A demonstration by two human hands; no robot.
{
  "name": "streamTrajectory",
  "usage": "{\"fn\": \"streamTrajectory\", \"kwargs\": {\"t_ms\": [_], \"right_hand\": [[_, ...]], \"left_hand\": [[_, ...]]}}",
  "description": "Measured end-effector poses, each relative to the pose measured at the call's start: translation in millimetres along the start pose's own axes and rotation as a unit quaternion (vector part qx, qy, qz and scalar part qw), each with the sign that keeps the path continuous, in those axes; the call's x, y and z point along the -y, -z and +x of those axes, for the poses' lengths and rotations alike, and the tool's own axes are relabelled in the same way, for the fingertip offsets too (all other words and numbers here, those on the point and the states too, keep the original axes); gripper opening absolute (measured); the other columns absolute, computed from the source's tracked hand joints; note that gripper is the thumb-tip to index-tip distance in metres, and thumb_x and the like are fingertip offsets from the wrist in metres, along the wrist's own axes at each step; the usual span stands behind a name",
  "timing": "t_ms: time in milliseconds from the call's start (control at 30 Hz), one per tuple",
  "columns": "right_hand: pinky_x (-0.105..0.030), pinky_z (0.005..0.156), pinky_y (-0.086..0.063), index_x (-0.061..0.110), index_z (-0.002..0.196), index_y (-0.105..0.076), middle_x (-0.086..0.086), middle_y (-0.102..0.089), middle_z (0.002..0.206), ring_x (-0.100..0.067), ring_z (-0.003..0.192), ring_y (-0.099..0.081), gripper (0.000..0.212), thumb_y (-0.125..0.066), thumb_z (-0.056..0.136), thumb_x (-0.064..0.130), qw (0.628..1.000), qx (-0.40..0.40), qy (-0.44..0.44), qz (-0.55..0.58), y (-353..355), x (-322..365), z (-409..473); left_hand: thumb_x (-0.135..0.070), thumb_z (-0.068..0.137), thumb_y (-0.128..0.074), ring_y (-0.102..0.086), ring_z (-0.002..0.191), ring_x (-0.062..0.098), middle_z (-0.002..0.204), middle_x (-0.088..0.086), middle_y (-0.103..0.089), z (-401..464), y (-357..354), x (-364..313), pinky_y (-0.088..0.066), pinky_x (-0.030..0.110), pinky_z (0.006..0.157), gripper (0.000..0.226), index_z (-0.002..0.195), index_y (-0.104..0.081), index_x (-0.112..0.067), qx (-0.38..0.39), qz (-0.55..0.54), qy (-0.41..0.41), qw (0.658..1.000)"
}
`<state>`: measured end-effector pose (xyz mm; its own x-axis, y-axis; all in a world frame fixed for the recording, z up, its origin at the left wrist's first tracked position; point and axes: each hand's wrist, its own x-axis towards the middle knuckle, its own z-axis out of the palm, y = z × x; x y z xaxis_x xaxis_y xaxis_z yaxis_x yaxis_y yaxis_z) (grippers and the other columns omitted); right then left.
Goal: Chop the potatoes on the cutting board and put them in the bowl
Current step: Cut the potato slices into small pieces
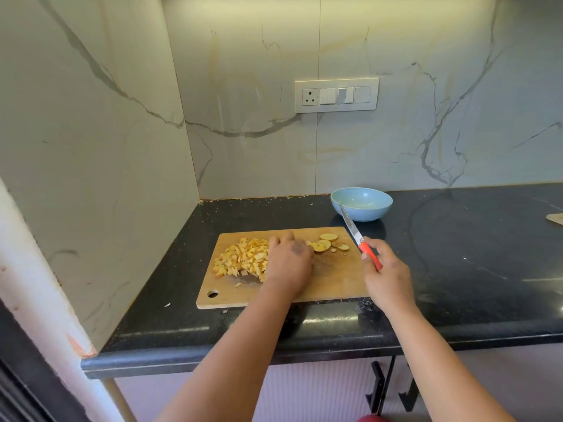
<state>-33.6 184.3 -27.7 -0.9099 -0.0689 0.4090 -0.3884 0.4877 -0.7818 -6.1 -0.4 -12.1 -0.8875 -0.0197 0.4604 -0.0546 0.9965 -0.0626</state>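
Observation:
A wooden cutting board [332,278] lies on the black counter. A heap of diced potato [240,258] covers its left part, and a few round potato slices [327,242] lie at its far right. My left hand [288,261] rests on the board between them, fingers against the right side of the heap. My right hand [388,277] grips the red handle of a knife [353,231], held above the board's right edge with the blade pointing away toward the bowl. The light blue bowl [377,205] stands behind the board to the right and looks empty.
The black counter [472,269] ends at marble walls on the left and behind. A switch panel [336,95] is on the back wall. A pale object [556,219] pokes in at the right edge. Small scraps lie near the board's front left corner.

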Motion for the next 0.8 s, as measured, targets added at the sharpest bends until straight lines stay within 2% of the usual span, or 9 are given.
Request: {"fn": "streamTrajectory", "kwargs": {"t_ms": [67, 133, 200, 267, 333, 433, 567, 700, 800], "right_hand": [[-0.018, 0.054, -0.036, 0.026, 0.123, -0.056, 0.003, -0.058, 0.08, -0.009, 0.068, -0.053, 0.025, -0.047, 0.1, 0.022, 1.0, 0.004, 0.002, -0.007, 0, 0, 0], [-0.018, 0.052, -0.035, 0.027, 0.124, -0.056, 0.004, -0.057, 0.079, -0.009, 0.066, -0.053, 0.025, -0.046, 0.101, 0.023, 1.0, 0.006, 0.0, -0.011, 0, 0, 0], [-0.017, 0.051, -0.034, 0.027, 0.124, -0.056, 0.006, -0.056, 0.078, -0.008, 0.065, -0.052, 0.025, -0.046, 0.101, 0.023, 1.0, 0.007, -0.001, -0.016, 0, 0, 1], [-0.015, 0.051, -0.033, 0.028, 0.125, -0.056, 0.009, -0.055, 0.077, -0.006, 0.066, -0.052, 0.026, -0.047, 0.101, 0.024, 1.0, 0.008, -0.002, -0.022, -1, -1, 3], [-0.014, 0.052, -0.032, 0.027, 0.125, -0.056, 0.01, -0.055, 0.078, -0.004, 0.067, -0.052, 0.027, -0.047, 0.1, 0.024, 1.0, 0.008, -0.005, -0.023, -1, -2, 4], [-0.014, 0.053, -0.033, 0.027, 0.125, -0.056, 0.01, -0.055, 0.079, -0.004, 0.068, -0.052, 0.027, -0.047, 0.1, 0.024, 1.0, 0.014, -0.004, -0.024, -2, -3, 6], [-0.017, 0.053, -0.035, 0.028, 0.124, -0.057, 0.009, -0.056, 0.077, -0.007, 0.067, -0.053, 0.026, -0.048, 0.1, 0.025, 1.0, 0.016, -0.001, -0.023, -3, -5, 8], [-0.018, 0.054, -0.036, 0.028, 0.123, -0.057, 0.008, -0.057, 0.077, -0.009, 0.066, -0.054, 0.025, -0.048, 0.1, 0.025, 1.0, 0.017, 0.008, -0.019, -3, -8, 9], [-0.018, 0.054, -0.037, 0.028, 0.123, -0.056, 0.007, -0.058, 0.079, -0.009, 0.067, -0.055, 0.024, -0.047, 0.1, 0.026, 1.0, 0.019, 0.005, -0.016, -3, -8, 9]], "left_hand": [[-0.035, 0.099, -0.049, -0.043, 0.11, 0.02, 0.113, -0.005, -0.058, 2, 5, 11, -0.033, 0.037, 0.092, 0.025, 0.11, -0.068, -0.025, -0.011, -0.051, 0.02, 0.998], [-0.025, 0.098, -0.052, -0.044, 0.11, 0.02, 0.116, -0.003, -0.056, 7, 9, 19, -0.037, 0.034, 0.09, 0.022, 0.115, -0.067, -0.024, -0.039, -0.107, 0.054, 0.992], [-0.014, 0.098, -0.05, -0.051, 0.108, 0.023, 0.114, 0.001, -0.06, 14, 11, 26, -0.044, 0.037, 0.09, 0.026, 0.117, -0.066, -0.02, -0.052, -0.159, 0.092, 0.982], [-0.014, 0.1, -0.048, -0.057, 0.106, 0.024, 0.113, 0.003, -0.065, 21, 11, 29, -0.048, 0.04, 0.091, 0.025, 0.119, -0.064, -0.018, -0.029, -0.193, 0.123, 0.973], [-0.017, 0.101, -0.046, -0.057, 0.109, 0.024, 0.116, 0.003, -0.067, 31, 10, 29, -0.047, 0.039, 0.093, 0.026, 0.122, -0.062, -0.02, 0.011, -0.174, 0.135, 0.975], [-0.022, 0.101, -0.046, -0.045, 0.125, 0.024, 0.132, 0.003, -0.059, 46, 8, 20, -0.036, 0.04, 0.101, 0.034, 0.135, -0.053, -0.027, 0.103, -0.091, 0.09, 0.986], [-0.023, 0.102, -0.048, -0.032, 0.136, 0.027, 0.146, 0.005, -0.043, 62, 2, 10, -0.029, 0.045, 0.11, 0.043, 0.145, -0.043, -0.03, 0.245, -0.103, 0.052, 0.963], [-0.023, 0.1, -0.051, -0.032, 0.134, 0.029, 0.143, 0.004, -0.045, 74, -1, 13, -0.03, 0.045, 0.108, 0.04, 0.139, -0.049, -0.03, 0.26, -0.06, 0.033, 0.963], [-0.031, 0.096, -0.06, -0.04, 0.129, 0.029, 0.138, 0.007, -0.05, 78, 1, 16, -0.038, 0.042, 0.105, 0.039, 0.134, -0.054, -0.023, 0.263, -0.072, 0.052, 0.961]]}}
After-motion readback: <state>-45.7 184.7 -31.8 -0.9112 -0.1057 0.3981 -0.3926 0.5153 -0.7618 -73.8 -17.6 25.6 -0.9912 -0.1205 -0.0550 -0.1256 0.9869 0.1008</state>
